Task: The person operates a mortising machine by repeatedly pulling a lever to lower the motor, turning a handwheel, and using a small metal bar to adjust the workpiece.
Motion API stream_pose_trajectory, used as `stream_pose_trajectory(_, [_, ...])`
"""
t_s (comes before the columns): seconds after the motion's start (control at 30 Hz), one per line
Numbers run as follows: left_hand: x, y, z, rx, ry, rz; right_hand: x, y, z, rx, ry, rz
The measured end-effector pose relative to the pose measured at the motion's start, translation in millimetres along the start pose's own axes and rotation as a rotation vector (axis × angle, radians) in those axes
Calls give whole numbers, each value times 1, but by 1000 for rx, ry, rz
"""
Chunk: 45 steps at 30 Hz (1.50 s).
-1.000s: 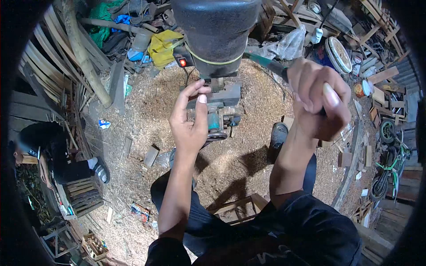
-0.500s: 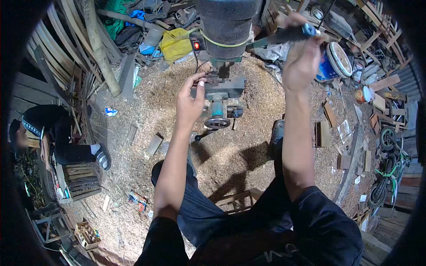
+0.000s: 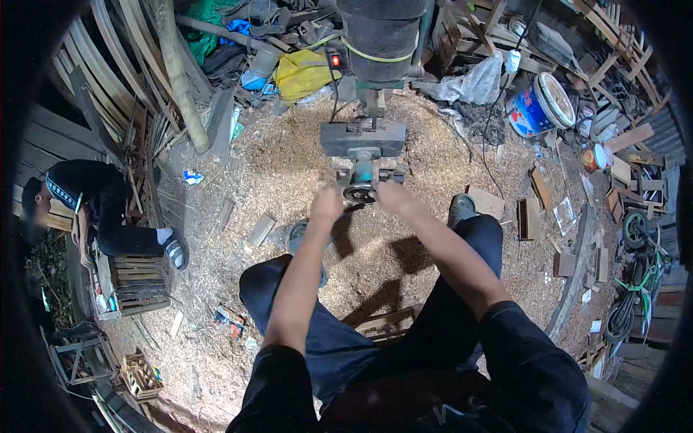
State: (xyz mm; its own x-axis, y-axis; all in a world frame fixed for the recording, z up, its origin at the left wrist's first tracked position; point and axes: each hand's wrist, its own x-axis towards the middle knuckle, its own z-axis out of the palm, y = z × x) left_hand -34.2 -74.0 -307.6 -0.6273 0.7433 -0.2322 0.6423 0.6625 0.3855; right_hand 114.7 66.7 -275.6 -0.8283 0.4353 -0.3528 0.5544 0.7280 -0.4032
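A person seated in a workshop strewn with wood shavings reaches both bare hands toward the handwheel (image 3: 359, 193) of a machine (image 3: 363, 167). The right hand (image 3: 392, 195) is at the wheel's right edge, its fingers apparently curled, though blur hides whether they grip the rim. The left hand (image 3: 327, 203) is just beside the wheel's left side; its fingers are too blurred to tell whether they are wide, narrow or holding something. The handwheel is at the machine's near end, in front of a dark metal block (image 3: 363, 139). Beyond rises a dark housing (image 3: 379, 36) ringed by a yellow band (image 3: 381, 59), with a red switch (image 3: 335, 60) glowing at its left. At far left, a second person (image 3: 97, 209) sits bent forward beside wooden slats (image 3: 138, 280).
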Motion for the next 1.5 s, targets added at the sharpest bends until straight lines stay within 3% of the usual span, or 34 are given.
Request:
stream_pose_trajectory(0.2, [3,-71,108,37,-91,-54,24,8,28,11,91,-7])
stream_pose_trajectory(0.3, [-1,-56,88,-13,-85,-127,24,7,22,5,53,-13])
stream_pose_trajectory(0.7, [22,-88,126,110,-133,-154,28,15,26,103,131,-78])
stream_pose_trajectory(0.77, [18,-75,101,90,-145,-141,30,22,15,182,107,-119])
stream_pose_trajectory(0.87, [3,-30,44,-159,200,-131,36,30,-10,222,148,-140])
stream_pose_trajectory(0.9, [11,-30,40,-324,355,30,36,31,-21,223,179,-133])
stream_pose_trajectory(1.0, [13,15,-17,-501,547,204,25,26,-66,313,457,-7])
stream_pose_trajectory(1.13, [20,63,-94,-766,664,388,17,28,-127,592,772,-86])
stream_pose_trajectory(1.2, [17,87,-135,-726,766,484,8,20,-162,813,783,-126])
stream_pose_trajectory(1.3, [19,130,-200,-579,987,695,3,0,-216,869,1093,-292])
stream_pose_trajectory(1.43, [39,196,-270,-414,1240,927,29,-11,-294,1220,1282,-400])
stream_pose_trajectory(1.5, [53,219,-280,-291,1262,930,55,1,-325,945,1311,-240])
